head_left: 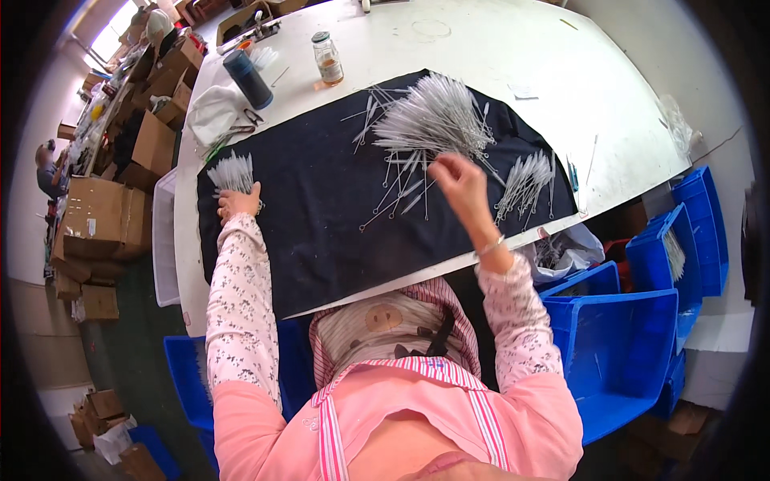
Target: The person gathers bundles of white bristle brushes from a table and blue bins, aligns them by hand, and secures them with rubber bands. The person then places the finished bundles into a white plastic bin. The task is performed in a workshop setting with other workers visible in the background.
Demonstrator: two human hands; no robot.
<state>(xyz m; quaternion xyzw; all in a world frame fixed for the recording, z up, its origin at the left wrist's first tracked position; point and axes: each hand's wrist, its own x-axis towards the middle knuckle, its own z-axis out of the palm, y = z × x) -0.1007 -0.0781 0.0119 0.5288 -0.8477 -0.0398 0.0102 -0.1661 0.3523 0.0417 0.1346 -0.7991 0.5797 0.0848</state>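
The thin wire-handled brushes (437, 120) heaped at the far side of the black cloth (321, 232) look light, springy and tangle-prone, so my right hand (459, 180) pinches near their stems while my left hand (238, 200) rests half-curled on a small bundle (233, 172).

Brown cardboard boxes (96, 220) far left

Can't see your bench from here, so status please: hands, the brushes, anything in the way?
Left hand on the small brush bundle. Right hand raised at the big brush pile, grip unclear. Loose brushes scattered on the black cloth between.
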